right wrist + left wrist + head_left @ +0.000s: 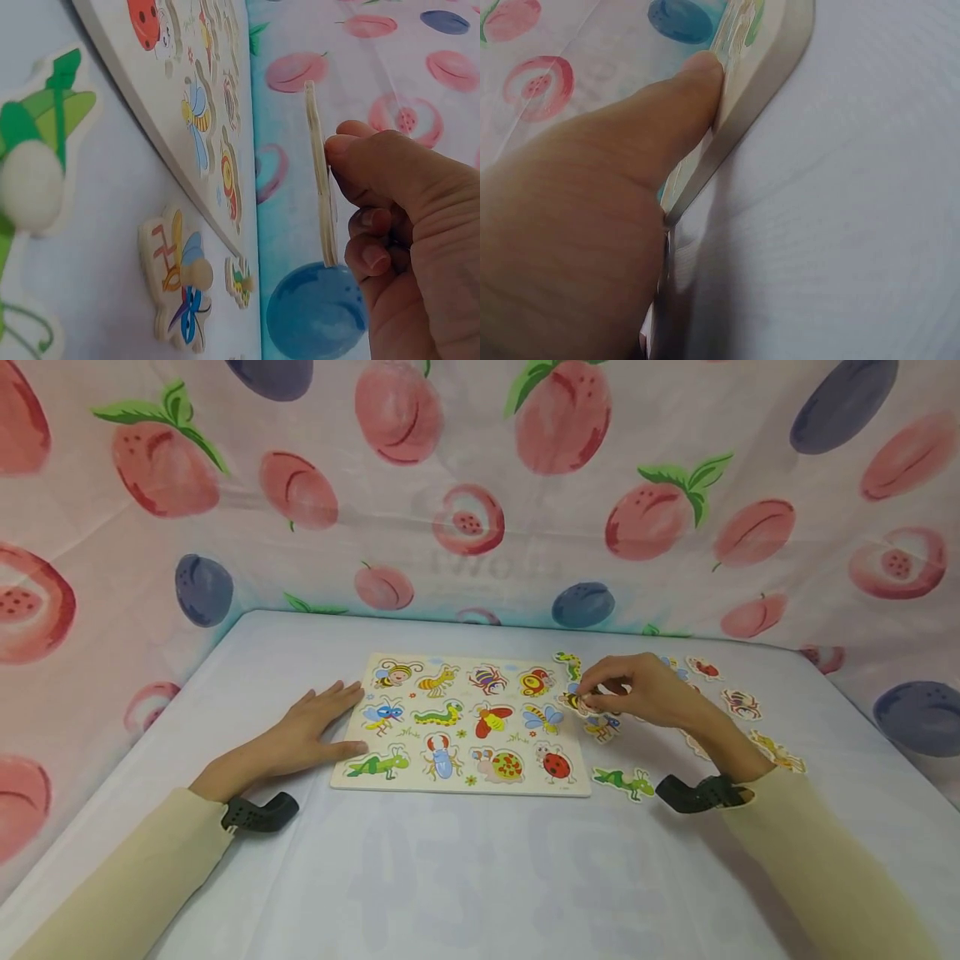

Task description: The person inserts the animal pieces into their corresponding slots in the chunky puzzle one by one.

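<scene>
A wooden peg-puzzle board printed with insects lies flat on the white-covered table. My left hand rests at its left edge, fingers extended; the thumb touches the board's edge in the left wrist view. To the right of the board, my right hand pinches a puzzle piece, partly hidden, with bee-like stripes. That piece appears edge-on and raised in the right wrist view. Close below it lies a mosquito piece, with a caterpillar piece just behind. A grasshopper piece lies nearer the front.
More loose pieces are spread on the right: a ladybug, a spider-like bug and a yellow ant-like piece. Some others are partly covered by the right arm. A peach-printed cloth stands behind the table.
</scene>
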The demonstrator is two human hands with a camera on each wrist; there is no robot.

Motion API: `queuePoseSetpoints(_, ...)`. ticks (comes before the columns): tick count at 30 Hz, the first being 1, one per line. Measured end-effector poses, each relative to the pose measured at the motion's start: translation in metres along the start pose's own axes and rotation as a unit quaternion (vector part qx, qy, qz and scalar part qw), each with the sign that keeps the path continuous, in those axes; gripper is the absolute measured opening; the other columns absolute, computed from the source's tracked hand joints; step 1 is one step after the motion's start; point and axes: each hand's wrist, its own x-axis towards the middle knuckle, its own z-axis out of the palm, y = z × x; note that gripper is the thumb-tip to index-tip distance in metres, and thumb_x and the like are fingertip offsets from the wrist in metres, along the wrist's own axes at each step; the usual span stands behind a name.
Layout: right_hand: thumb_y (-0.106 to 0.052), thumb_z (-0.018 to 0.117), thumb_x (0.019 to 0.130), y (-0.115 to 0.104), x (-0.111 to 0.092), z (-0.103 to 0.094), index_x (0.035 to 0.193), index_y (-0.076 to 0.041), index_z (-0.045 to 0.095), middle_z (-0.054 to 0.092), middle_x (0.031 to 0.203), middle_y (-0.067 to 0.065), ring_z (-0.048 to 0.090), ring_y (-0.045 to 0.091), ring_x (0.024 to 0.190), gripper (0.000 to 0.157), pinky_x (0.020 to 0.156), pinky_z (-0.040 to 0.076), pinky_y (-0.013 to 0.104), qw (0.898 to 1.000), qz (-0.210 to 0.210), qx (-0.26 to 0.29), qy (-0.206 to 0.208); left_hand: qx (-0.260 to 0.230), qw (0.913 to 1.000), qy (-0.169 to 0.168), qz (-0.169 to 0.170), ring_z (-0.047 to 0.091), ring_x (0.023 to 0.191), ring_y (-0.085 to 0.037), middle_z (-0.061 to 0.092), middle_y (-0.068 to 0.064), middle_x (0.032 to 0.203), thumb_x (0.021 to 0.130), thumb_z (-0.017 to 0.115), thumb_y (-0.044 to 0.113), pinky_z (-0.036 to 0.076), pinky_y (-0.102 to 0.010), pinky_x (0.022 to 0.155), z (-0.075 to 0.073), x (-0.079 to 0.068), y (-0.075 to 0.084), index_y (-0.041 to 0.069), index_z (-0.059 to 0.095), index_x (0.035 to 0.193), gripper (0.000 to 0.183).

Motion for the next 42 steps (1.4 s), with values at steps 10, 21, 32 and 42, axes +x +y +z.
queuePoseSetpoints(10, -0.010, 0.074, 0.084, -0.004, 0.021, 0.004, 0.099, -0.017, 0.074, 0.066, 0.094, -0.004, 0.046, 0.016, 0.065, 0.016, 0.055, 0.038, 0.025, 0.999, -0.012, 0.034, -0.019, 0.003, 1.0000, 0.000, 0.001, 0.005, 0.144, -0.036, 0.019, -0.017, 0.156, 0.086, 0.064, 0.053, 0.000, -0.055, 0.114, 0.001, 0.000, -0.001, -0.001, 0.024, 0.150, 0.092)
queuePoseSetpoints(21, -0.012, 0.073, 0.086, -0.007, 0.043, 0.011, 0.099, -0.017, 0.074, 0.066, 0.094, -0.005, 0.043, 0.017, 0.061, 0.014, 0.054, 0.037, 0.027, 0.999, -0.014, 0.043, -0.023, 0.001, 1.0000, -0.003, 0.001, 0.005, 0.144, -0.036, 0.019, -0.017, 0.156, 0.086, 0.062, 0.055, 0.000, -0.055, 0.114, 0.000, 0.000, 0.000, 0.000, 0.025, 0.150, 0.092)
queuePoseSetpoints(32, -0.003, 0.070, 0.086, -0.013, 0.066, 0.020, 0.099, -0.006, 0.074, 0.067, 0.096, 0.004, 0.040, 0.021, 0.061, 0.014, 0.055, 0.033, 0.029, 0.999, -0.025, 0.036, -0.023, -0.001, 1.0000, -0.002, 0.000, 0.005, 0.144, -0.036, 0.018, -0.017, 0.156, 0.086, 0.062, 0.055, 0.000, -0.054, 0.114, 0.000, -0.001, 0.001, 0.000, 0.024, 0.150, 0.093)
queuePoseSetpoints(42, -0.009, 0.071, 0.087, -0.013, 0.089, 0.029, 0.101, -0.010, 0.074, 0.068, 0.096, 0.001, 0.040, 0.019, 0.061, 0.014, 0.055, 0.032, 0.029, 0.997, -0.041, 0.051, -0.027, 0.003, 1.0000, 0.004, 0.001, 0.005, 0.144, -0.034, 0.019, -0.015, 0.157, 0.085, 0.064, 0.055, -0.001, -0.053, 0.114, 0.002, 0.000, -0.003, 0.001, 0.024, 0.150, 0.093)
